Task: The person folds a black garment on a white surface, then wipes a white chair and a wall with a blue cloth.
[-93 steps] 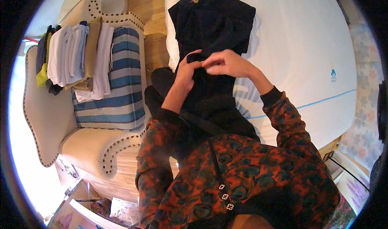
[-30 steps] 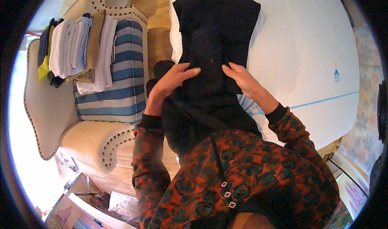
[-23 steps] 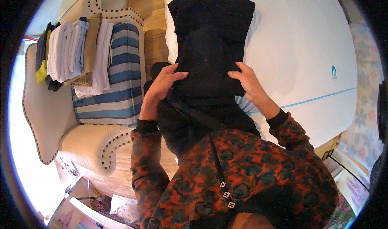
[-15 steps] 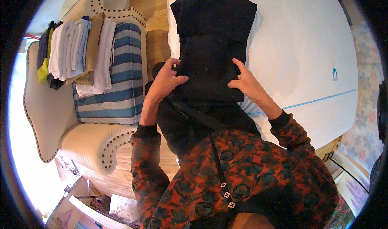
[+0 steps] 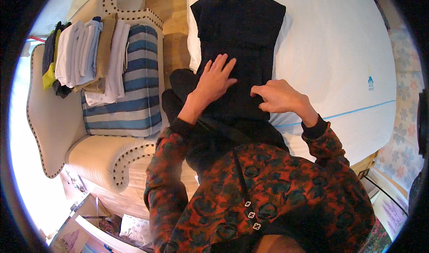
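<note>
A black garment (image 5: 239,29) lies folded lengthwise on the white bed, with a small light emblem near its far end. Its near end reaches my black-trousered legs, where the two blacks merge. My left hand (image 5: 214,81) rests palm down on the left part of the garment, fingers stretched out and holding nothing. At the garment's right edge is my right hand (image 5: 279,97), its index finger and thumb apart and its other fingers curled underneath. No cloth shows in its grip.
To the left, a beige armchair (image 5: 91,157) with studded trim has a striped blue-grey cushion (image 5: 140,87). Several folded clothes (image 5: 85,52) stand in a row on it. The white mattress (image 5: 330,52) spreads out to the right, crossed by a blue line.
My left hand has moved rightward from the garment's left edge and now lies flat on it. My right hand has curled its fingers and stays at the right edge.
</note>
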### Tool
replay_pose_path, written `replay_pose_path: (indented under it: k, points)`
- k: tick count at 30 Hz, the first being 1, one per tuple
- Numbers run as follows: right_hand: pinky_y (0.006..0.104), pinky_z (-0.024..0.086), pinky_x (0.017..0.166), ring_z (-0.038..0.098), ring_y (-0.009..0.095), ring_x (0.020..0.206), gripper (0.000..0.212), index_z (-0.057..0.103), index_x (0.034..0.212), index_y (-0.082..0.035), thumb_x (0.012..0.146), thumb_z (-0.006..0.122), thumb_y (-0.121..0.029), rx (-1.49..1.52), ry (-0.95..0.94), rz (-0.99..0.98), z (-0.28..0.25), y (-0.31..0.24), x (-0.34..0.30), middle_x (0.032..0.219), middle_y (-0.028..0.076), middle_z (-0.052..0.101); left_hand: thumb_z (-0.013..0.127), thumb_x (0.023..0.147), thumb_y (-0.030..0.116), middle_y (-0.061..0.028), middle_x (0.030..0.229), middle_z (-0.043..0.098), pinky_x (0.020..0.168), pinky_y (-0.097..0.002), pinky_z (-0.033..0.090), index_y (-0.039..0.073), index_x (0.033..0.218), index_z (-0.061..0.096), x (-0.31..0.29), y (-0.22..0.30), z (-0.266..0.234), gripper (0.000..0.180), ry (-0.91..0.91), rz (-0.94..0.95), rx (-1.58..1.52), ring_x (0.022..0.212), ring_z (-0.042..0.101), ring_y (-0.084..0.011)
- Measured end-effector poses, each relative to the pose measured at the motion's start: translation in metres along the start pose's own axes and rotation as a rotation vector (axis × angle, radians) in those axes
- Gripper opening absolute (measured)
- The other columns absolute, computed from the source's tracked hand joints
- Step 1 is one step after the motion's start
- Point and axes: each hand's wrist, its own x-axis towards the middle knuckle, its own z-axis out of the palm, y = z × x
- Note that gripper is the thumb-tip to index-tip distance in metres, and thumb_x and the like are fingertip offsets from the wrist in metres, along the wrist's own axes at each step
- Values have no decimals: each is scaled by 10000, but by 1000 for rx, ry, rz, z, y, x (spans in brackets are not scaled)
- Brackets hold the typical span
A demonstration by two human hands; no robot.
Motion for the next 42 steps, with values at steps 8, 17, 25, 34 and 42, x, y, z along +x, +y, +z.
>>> replay_pose_path:
  k: [8,17,25,34,42]
  points:
    - [485,295,1195,352,356,1459,715,413,1487,-26,909,700,-333,-25,627,-168,35,35,78,1563,211,376,600,970,432,-111,1666,222,1173,-612,248,201,1559,361,5,-20,10,676,-156,73,4,1536,223,-302]
    - [519,192,1231,223,320,1531,835,299,1571,-76,894,716,-332,-189,589,-174,63,38,69,1648,140,262,650,940,313,-42,1658,268,1207,-609,147,180,1557,369,8,-39,-11,691,-143,127,232,1549,195,-239]
    - [502,180,1242,216,302,1534,708,363,1545,-72,933,663,-262,-85,398,-329,65,54,57,1650,128,260,544,816,-89,-99,1552,457,1256,-505,172,82,1395,579,-3,-64,-35,605,-313,291,-10,1497,329,-256]
    - [513,201,1232,237,348,1522,607,442,1498,-75,991,587,-376,-99,308,-356,69,40,47,1622,177,309,450,677,-186,-138,1502,512,1263,-472,196,32,1329,631,-12,-63,-37,711,-379,261,-272,1465,375,-317]
    - [502,559,886,642,391,1139,615,474,1374,15,892,685,-303,88,385,-310,57,-34,14,1253,256,632,489,598,-196,-106,1586,413,1265,-505,140,80,1435,546,-27,-49,-70,883,-551,111,-350,1528,260,-277]
